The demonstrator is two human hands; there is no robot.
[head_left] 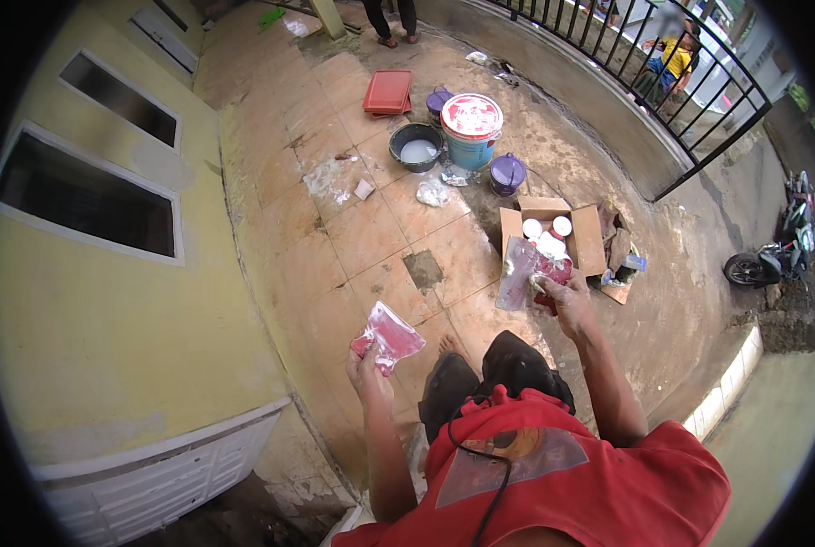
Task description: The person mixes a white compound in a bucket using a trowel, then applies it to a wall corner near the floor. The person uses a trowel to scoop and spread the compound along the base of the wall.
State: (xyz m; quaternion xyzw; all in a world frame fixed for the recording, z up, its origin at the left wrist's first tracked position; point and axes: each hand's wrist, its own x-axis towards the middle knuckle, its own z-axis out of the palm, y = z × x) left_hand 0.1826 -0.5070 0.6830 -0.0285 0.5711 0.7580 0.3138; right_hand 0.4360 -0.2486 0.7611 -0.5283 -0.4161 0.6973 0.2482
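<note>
My left hand (368, 376) is closed round the edge of a flat red plastic putty spreader (393, 335), smeared with white paste. My right hand (568, 301) grips a putty scraper (519, 275) with a broad greyish blade and a red part near my fingers, also streaked with white. The two tools are held apart, at about waist height. Behind the right-hand tool stands an open cardboard box (588, 239) with white round containers in it. Part of the box is hidden by the scraper and my hand.
On the tiled floor stand a black bucket (414, 155) of whitish liquid, a blue pail (469, 146) with a smeared lid, and purple tins (508, 173). A red tray (388, 92) lies farther back. A yellow wall (107, 337) runs along the left, a black railing (626, 82) at upper right.
</note>
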